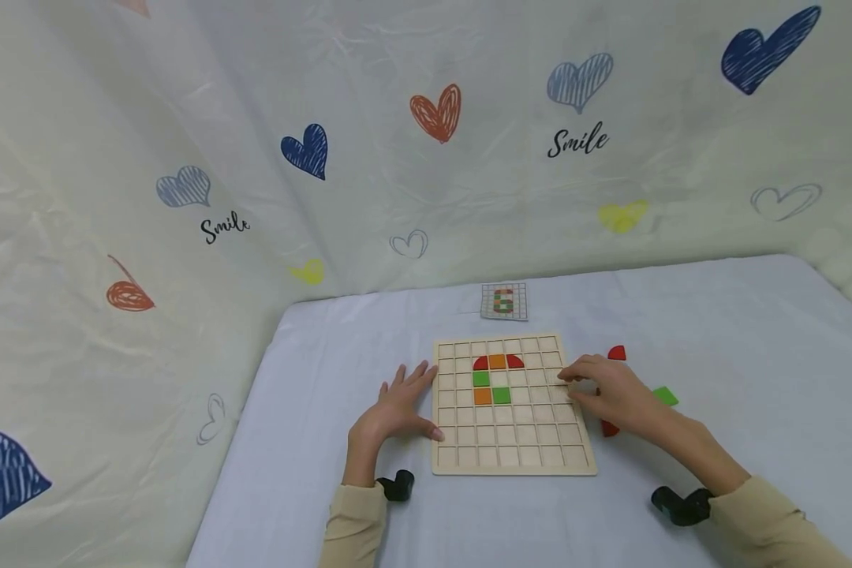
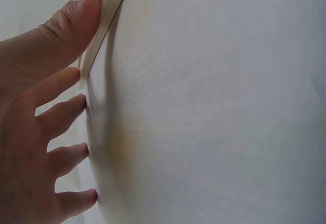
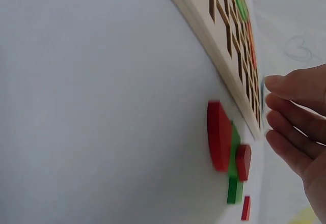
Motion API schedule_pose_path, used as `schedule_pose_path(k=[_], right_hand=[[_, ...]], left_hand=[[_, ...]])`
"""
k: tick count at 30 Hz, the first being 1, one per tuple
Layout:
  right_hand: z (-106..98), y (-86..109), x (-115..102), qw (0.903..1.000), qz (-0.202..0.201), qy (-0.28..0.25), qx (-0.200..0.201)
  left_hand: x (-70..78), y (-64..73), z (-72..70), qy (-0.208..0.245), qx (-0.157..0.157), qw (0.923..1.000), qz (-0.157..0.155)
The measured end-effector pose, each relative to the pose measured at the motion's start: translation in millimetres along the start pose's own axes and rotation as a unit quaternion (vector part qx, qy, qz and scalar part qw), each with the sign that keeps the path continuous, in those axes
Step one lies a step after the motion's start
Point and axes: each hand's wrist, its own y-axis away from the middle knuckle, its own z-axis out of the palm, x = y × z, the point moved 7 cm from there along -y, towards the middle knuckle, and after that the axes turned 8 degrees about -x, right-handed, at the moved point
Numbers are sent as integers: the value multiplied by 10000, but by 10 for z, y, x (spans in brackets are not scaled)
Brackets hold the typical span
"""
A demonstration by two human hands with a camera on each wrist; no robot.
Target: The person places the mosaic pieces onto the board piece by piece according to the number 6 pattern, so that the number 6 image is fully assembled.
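A wooden grid board (image 1: 518,456) lies on the white cloth. Set in its cells are red quarter-round pieces (image 1: 514,361), orange squares (image 1: 483,396) and green squares (image 1: 501,395). At the board's left side my left hand (image 1: 395,410) is spread, its thumb on the edge near the lower corner and its fingers reaching the side higher up. My right hand (image 1: 614,392) hovers at the board's right edge, fingers gently bent, with a gap between thumb and forefinger. In the right wrist view nothing shows between the fingers (image 3: 290,130).
Loose red pieces (image 3: 219,137) and green pieces (image 3: 235,191) lie right of the board, partly under my right hand. Behind the board is a small printed card (image 1: 504,301) with a coloured grid pattern. A heart-printed curtain (image 1: 369,197) hangs behind the table.
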Motion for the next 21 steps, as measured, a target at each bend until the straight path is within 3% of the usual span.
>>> schedule_pose_path(k=[4,9,21], right_hand=[[-60,113,76,9999,24,147,82],[-95,214,191,9989,349,310,-11],[-92,308,351,9945,890,546,-108]], left_hand=[[8,9,12,108,-22,9999,38],[16,14,3,79,0,10000,32],[33,32,-13,63,18,10000,3]])
